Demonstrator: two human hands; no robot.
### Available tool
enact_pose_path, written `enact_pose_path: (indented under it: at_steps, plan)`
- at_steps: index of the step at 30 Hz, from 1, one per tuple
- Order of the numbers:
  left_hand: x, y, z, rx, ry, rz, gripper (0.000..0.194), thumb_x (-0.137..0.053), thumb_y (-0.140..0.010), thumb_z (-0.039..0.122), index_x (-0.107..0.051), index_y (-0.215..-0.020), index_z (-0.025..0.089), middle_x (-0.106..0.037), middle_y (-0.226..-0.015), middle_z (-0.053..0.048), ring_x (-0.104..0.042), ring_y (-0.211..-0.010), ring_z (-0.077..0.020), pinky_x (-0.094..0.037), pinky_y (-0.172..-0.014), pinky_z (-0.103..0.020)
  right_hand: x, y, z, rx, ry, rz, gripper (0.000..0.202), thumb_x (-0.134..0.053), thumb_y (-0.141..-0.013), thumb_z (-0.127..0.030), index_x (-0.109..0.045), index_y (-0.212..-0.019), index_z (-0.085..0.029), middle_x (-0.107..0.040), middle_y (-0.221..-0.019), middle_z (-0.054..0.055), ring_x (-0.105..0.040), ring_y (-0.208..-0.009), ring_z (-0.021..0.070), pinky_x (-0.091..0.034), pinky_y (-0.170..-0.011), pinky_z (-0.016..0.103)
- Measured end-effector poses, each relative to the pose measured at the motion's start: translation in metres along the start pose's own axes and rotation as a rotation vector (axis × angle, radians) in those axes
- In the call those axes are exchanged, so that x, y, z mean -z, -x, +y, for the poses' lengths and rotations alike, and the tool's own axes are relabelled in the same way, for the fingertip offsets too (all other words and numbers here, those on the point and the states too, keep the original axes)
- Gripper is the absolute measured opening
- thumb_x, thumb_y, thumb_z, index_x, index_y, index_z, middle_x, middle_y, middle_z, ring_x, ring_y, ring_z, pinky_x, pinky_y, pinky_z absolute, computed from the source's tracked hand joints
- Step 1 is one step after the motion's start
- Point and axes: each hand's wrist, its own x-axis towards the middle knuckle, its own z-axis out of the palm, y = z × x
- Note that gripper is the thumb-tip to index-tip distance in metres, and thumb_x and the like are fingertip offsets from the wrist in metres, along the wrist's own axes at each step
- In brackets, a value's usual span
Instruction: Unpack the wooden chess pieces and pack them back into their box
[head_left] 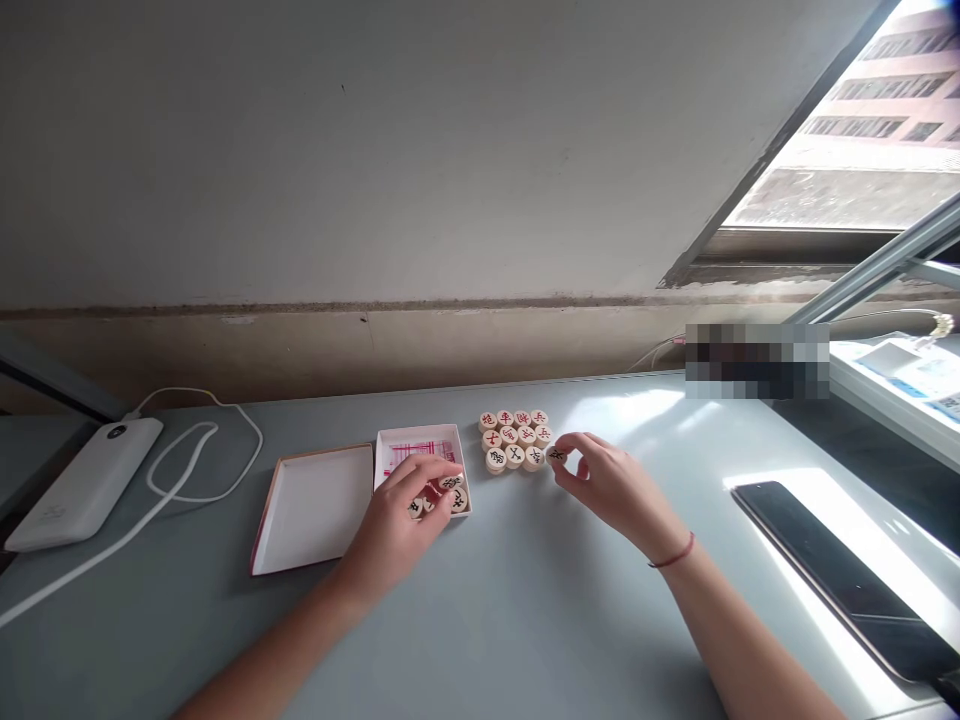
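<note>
Several round chess pieces (515, 437) with red or black characters stand in rows on the grey table. My right hand (600, 475) pinches a black-marked piece (555, 455) at the right end of the front row. Over the white box (415, 434), my left hand (405, 505) holds another black-marked piece (451, 482) between thumb and fingers. More pieces (415, 508) lie in the box's front part, partly hidden by that hand. The empty box lid (319, 508) lies open side up, against the box's left side.
A white power bank (88, 484) with a looping white cable (174, 492) lies at the left. At the right is a black phone (840, 575). A wall (450, 350) runs along the table's back edge, and a blurred-out patch covers the back right corner.
</note>
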Motion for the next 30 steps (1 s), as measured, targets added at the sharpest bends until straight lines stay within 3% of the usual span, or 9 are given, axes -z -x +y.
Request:
enact_pose_path:
  at_steps: [3,6,8,12,15,19,22,24,30]
  plan:
    - [-0.005,0.003,-0.001,-0.008,-0.036,-0.016,0.021,-0.056,-0.087,0.019,-0.06,-0.105,0.028,-0.063,-0.103,0.001,-0.063,-0.084,-0.0114,-0.053,-0.075,-0.022,-0.006,0.0,-0.002,-0.027,0.062,-0.075,0.011,-0.048,-0.085,-0.025,-0.058,-0.088,-0.021,-0.066,-0.092,0.002,-0.059,-0.054,0.0125,-0.041,-0.049,0.025]
    - [-0.01,0.006,-0.001,-0.043,-0.099,-0.044,0.022,-0.059,-0.087,0.021,-0.058,-0.107,0.027,-0.064,-0.098,0.001,-0.063,-0.076,-0.0109,-0.054,-0.074,-0.023,-0.003,0.006,-0.015,0.01,0.036,0.011,0.014,-0.046,-0.088,-0.028,-0.057,-0.092,-0.021,-0.065,-0.094,0.004,-0.057,-0.054,0.013,-0.038,-0.047,0.026]
    - [-0.013,0.009,0.0,-0.115,-0.156,-0.064,0.023,-0.06,-0.087,0.023,-0.056,-0.109,0.027,-0.064,-0.095,0.001,-0.062,-0.073,-0.0112,-0.054,-0.074,-0.025,0.002,0.013,-0.029,0.084,-0.124,0.057,0.017,-0.045,-0.091,-0.033,-0.057,-0.093,-0.02,-0.066,-0.092,0.005,-0.058,-0.06,0.0133,-0.041,-0.051,0.025]
    - [-0.02,0.017,0.004,-0.315,-0.215,-0.092,0.025,-0.058,-0.089,0.022,-0.052,-0.113,0.025,-0.065,-0.097,-0.002,-0.064,-0.083,-0.0153,-0.054,-0.078,-0.029,0.009,0.028,-0.063,0.249,-0.577,-0.181,0.022,-0.048,-0.092,-0.039,-0.059,-0.09,-0.021,-0.065,-0.079,0.002,-0.057,-0.062,0.0107,-0.043,-0.051,0.02]
    - [-0.023,0.02,0.007,-0.382,-0.233,-0.105,0.024,-0.056,-0.091,0.02,-0.05,-0.113,0.024,-0.065,-0.095,-0.003,-0.064,-0.085,-0.0164,-0.054,-0.076,-0.029,0.009,0.031,-0.076,0.273,-0.731,-0.308,0.023,-0.048,-0.093,-0.038,-0.06,-0.087,-0.02,-0.063,-0.071,0.0,-0.054,-0.059,0.0096,-0.042,-0.049,0.019]
    - [-0.02,0.021,0.011,-0.39,-0.284,-0.09,0.029,-0.056,-0.091,0.022,-0.047,-0.118,0.025,-0.065,-0.095,-0.003,-0.064,-0.085,-0.0169,-0.054,-0.077,-0.03,0.014,0.023,-0.059,0.206,-0.788,-0.303,0.032,-0.046,-0.092,-0.047,-0.061,-0.087,-0.019,-0.065,-0.075,0.003,-0.056,-0.061,0.0112,-0.045,-0.05,0.021]
    - [-0.017,0.019,0.01,-0.376,-0.319,-0.062,0.03,-0.053,-0.092,0.023,-0.045,-0.12,0.024,-0.065,-0.092,-0.002,-0.064,-0.082,-0.0164,-0.054,-0.077,-0.03,0.021,0.012,-0.027,0.016,-0.604,-0.061,0.04,-0.045,-0.09,-0.054,-0.061,-0.082,-0.019,-0.066,-0.073,0.004,-0.055,-0.058,0.0125,-0.044,-0.049,0.024]
    - [-0.017,0.019,0.009,-0.364,-0.33,-0.072,0.026,-0.05,-0.092,0.019,-0.047,-0.118,0.024,-0.066,-0.092,-0.002,-0.064,-0.081,-0.0158,-0.054,-0.076,-0.03,0.023,0.006,-0.007,-0.114,-0.437,0.022,0.043,-0.047,-0.087,-0.058,-0.061,-0.076,-0.019,-0.064,-0.066,0.003,-0.051,-0.051,0.012,-0.04,-0.047,0.025]
    - [-0.019,0.019,0.007,-0.387,-0.346,-0.091,0.024,-0.046,-0.091,0.013,-0.05,-0.113,0.022,-0.067,-0.092,-0.002,-0.065,-0.083,-0.0155,-0.053,-0.075,-0.028,0.009,-0.006,0.013,-0.198,-0.407,-0.133,0.048,-0.045,-0.084,-0.063,-0.059,-0.072,-0.018,-0.061,-0.064,0.003,-0.048,-0.053,0.0128,-0.035,-0.048,0.024]
